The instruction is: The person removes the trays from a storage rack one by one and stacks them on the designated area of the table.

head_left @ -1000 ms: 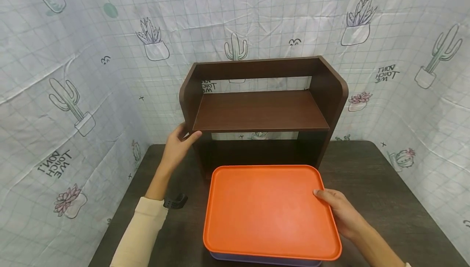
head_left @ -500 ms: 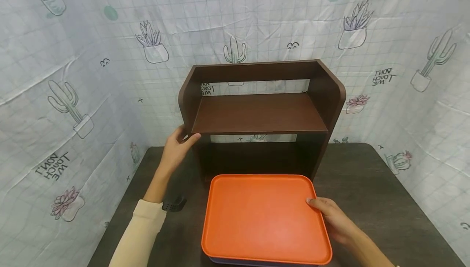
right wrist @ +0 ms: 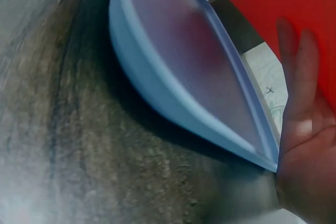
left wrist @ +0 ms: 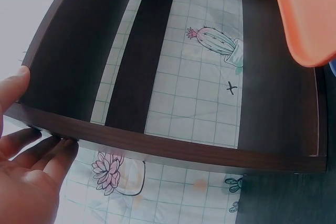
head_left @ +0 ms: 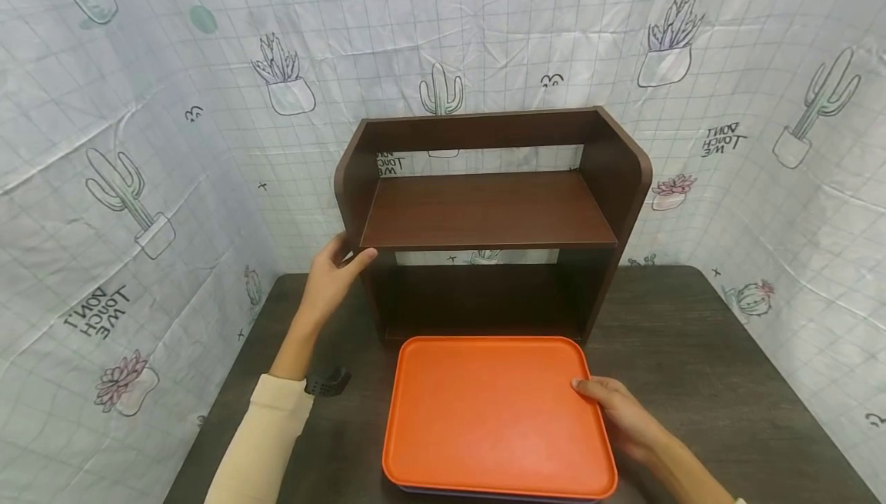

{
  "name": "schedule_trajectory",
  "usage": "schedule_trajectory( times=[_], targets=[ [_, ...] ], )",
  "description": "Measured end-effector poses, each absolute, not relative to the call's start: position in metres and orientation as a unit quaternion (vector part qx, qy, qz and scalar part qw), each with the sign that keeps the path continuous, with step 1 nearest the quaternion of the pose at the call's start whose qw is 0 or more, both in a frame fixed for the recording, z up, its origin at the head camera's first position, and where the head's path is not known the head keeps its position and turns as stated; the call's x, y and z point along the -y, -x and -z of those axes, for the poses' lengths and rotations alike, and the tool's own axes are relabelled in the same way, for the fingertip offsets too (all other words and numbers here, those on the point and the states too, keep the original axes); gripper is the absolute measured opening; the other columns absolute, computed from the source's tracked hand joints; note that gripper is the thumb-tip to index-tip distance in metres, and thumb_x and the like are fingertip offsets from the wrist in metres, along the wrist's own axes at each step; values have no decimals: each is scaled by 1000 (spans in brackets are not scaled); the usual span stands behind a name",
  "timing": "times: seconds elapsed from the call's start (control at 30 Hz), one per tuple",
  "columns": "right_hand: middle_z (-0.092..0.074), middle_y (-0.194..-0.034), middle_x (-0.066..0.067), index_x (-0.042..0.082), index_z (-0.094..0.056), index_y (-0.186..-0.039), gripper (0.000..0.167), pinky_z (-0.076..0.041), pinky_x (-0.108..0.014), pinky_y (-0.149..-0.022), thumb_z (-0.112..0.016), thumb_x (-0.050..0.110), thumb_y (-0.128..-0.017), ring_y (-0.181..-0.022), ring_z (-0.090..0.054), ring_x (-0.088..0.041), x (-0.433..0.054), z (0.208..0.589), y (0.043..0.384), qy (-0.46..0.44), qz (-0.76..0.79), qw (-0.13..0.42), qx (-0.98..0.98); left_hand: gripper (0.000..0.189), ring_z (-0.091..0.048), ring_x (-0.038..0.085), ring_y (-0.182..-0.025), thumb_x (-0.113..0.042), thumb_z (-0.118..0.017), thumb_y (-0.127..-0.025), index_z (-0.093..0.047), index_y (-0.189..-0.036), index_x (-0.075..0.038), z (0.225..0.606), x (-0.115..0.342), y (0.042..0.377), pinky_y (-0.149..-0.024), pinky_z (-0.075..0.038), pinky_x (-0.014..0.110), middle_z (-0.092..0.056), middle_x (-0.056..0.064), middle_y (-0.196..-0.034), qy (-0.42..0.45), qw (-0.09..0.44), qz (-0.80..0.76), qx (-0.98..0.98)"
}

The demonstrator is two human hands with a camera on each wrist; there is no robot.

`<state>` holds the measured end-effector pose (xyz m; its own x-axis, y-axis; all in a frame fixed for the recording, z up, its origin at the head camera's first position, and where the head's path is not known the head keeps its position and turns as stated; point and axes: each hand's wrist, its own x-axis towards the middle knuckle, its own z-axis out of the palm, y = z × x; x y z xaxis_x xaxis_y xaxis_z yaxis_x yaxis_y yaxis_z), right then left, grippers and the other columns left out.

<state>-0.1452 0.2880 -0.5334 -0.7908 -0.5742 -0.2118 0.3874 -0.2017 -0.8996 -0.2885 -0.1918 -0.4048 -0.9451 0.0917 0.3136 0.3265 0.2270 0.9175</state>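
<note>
My right hand (head_left: 626, 419) holds an orange tray (head_left: 491, 412) by its right edge, with the thumb on top and fingers underneath. In the right wrist view, several of those fingers lie spread against the tray's underside. Below it is a purple-blue tray (right wrist: 139, 72), mostly hidden from the head view and separated from the orange one by a gap at the right wrist. My left hand (head_left: 328, 281) grips the left side panel of a dark brown two-tier shelf (head_left: 487, 208), thumb at the front edge and fingers outside. The trays are directly in front of the shelf.
The shelf stands on a dark wood-grain table (head_left: 699, 365) near its back edge. Behind and at both sides hangs a white gridded cloth (head_left: 208, 219) printed with cacti. A black band (head_left: 328, 382) is at my left wrist.
My right hand has lowered the orange tray and drawn it slightly left and nearer to me, uncovering more of the shelf's lower front. The left hand stays on the side panel.
</note>
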Motion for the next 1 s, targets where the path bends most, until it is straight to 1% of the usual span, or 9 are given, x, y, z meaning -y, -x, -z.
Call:
schedule_trajectory(
  times=[0.47,0.63,0.73,0.8,0.93,1.0],
  targets=[
    [-82,-106,-2,8,-70,-116,35,-67,-36,-89,-37,18,-117,-100,-79,-16,-287,543,147,66,768,304,-560,67,-48,24,-153,-38,-78,-99,-52,-156,-14,401,190,288,-123,-46,48,-53,8,-161,137,90,614,772],
    [-81,-107,-4,5,-68,-120,33,-67,-37,-89,-40,22,-117,-100,-79,-17,-286,542,147,61,758,298,-577,67,-48,25,-153,-38,-77,-100,-52,-157,-14,399,190,287,-124,-46,48,-53,9,-162,132,90,614,773],
    [-81,-109,-5,0,-65,-126,34,-67,-38,-89,-42,24,-117,-101,-79,-18,-284,541,146,52,743,293,-600,67,-48,25,-153,-36,-77,-100,-51,-157,-13,399,190,287,-124,-45,48,-53,9,-162,132,91,616,771],
    [-80,-108,-6,-5,-60,-131,38,-67,-39,-89,-43,26,-117,-101,-79,-19,-284,539,146,42,726,287,-623,67,-47,25,-153,-35,-77,-100,-51,-157,-12,400,191,287,-124,-45,47,-53,10,-162,134,91,617,770],
    [-79,-105,-7,-14,-52,-138,48,-68,-39,-83,-45,28,-116,-96,-78,-20,-281,536,144,20,675,269,-687,66,-48,25,-153,-33,-78,-100,-52,-156,-10,401,190,287,-125,-45,46,-54,11,-160,136,92,618,769],
    [-78,-101,-7,-17,-50,-139,51,-68,-39,-78,-47,28,-116,-91,-78,-20,-280,533,143,12,640,255,-725,66,-49,24,-152,-34,-78,-100,-53,-156,-10,402,190,287,-125,-45,45,-55,11,-159,136,92,618,768]
  ],
)
